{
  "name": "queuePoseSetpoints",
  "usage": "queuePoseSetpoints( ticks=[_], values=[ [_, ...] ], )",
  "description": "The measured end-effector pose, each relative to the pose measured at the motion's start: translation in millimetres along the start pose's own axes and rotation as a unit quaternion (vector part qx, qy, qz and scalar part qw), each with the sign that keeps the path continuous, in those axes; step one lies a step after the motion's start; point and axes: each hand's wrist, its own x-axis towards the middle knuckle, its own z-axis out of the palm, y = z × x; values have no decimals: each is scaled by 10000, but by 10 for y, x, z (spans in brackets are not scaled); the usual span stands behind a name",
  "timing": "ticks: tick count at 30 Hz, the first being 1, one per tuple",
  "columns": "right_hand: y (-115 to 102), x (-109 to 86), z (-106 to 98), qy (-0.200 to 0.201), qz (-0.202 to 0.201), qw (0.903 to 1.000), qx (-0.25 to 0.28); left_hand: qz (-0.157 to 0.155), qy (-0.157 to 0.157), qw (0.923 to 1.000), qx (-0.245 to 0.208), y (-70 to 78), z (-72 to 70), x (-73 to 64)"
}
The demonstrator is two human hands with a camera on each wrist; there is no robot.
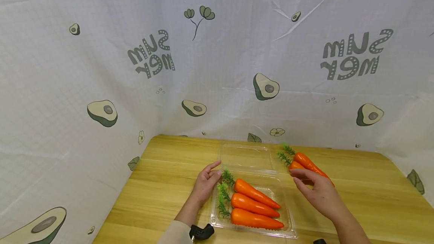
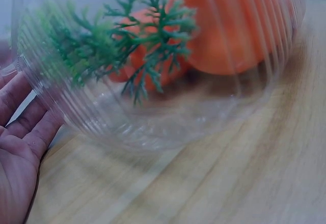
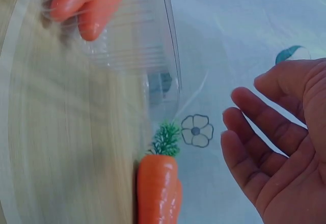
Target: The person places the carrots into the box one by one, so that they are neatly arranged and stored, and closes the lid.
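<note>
A clear plastic clamshell box [image 1: 291, 232] lies open on the table, its lid [image 1: 247, 158] folded back toward the curtain. Three orange carrots [image 1: 255, 209] with green tops [image 1: 223, 199] lie side by side in it, tops to the left. My left hand [image 1: 205, 184] is at the box's left side, fingers loosely extended; in the left wrist view its fingertips [image 2: 38, 132] appear to touch the ribbed wall. My right hand [image 1: 320, 195] hovers beside two more carrots [image 1: 310, 164] right of the box, partly covering them. In the right wrist view its relaxed fingers [image 3: 244, 155] hold nothing.
The wood-grain table [image 1: 162, 176] runs back to a white curtain [image 1: 223, 63] printed with avocados and lettering, which also hangs along the left and right sides. A black wrist device [image 1: 201, 232] sits at my left wrist.
</note>
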Motion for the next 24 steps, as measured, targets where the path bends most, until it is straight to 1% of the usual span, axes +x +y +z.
queuePoseSetpoints(
  ticks=[4, 11, 21, 24],
  values=[
    [64, 4, -46, -45, 128, 9999, -15, -17, 9, 10000, -8, -3, 4, 0],
    [152, -3, -99, -100, 489, 9987, -67, -40, -36, 9999, -112, -10, 1, 7],
    [279, 12, -117, -70, 704, 9974, -159, -52, -26, 9999, -106, -18, -5, 7],
    [321, 19, -121, -129, 868, 9961, -120, -56, -40, 9999, -121, -16, -5, 5]
  ],
)
